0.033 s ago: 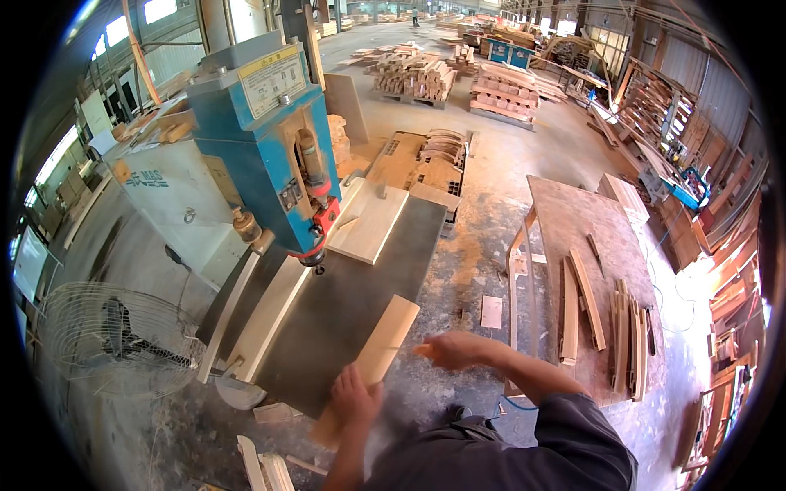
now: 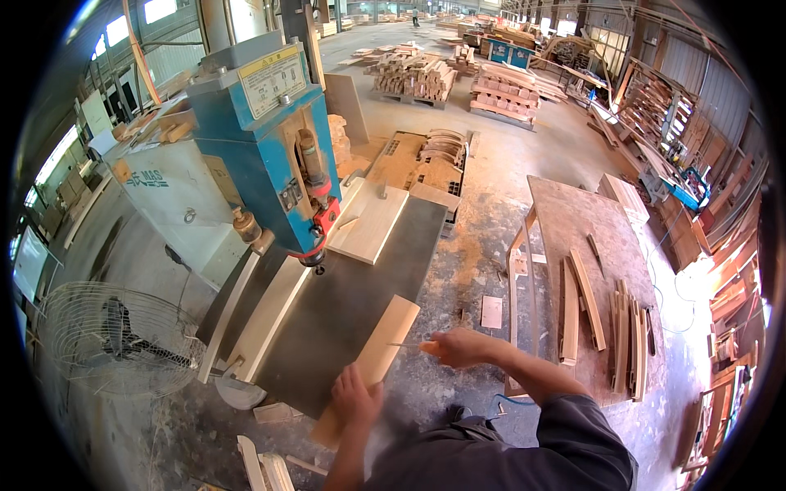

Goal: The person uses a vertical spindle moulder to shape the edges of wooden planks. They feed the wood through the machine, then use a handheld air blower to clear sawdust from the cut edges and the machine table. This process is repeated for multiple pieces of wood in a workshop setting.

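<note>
The fingers of the left hand (image 2: pixel 354 394) lie spread and flat on the near end of a pale wooden board (image 2: pixel 370 366), pressing it down rather than gripping it. The fingers of the right hand (image 2: pixel 458 348) are closed around a thin pencil-like tool (image 2: pixel 407 345), whose tip points left onto the board's right edge. The board lies slantwise, its far end ahead of both hands, its near end overhanging the near edge of the dark machine table (image 2: pixel 344 315).

Beyond the fingertips, further up the table, a second pale panel (image 2: pixel 372 222) lies flat beneath the head of the blue machine (image 2: pixel 262 147). Left of the left hand, well apart, a wire-guarded fan (image 2: pixel 115 340) stands on the floor. Right of the right hand, a low workbench (image 2: pixel 577 229) carries several narrow wooden strips (image 2: pixel 585 299). Stacked timber (image 2: pixel 413 75) sits far ahead.
</note>
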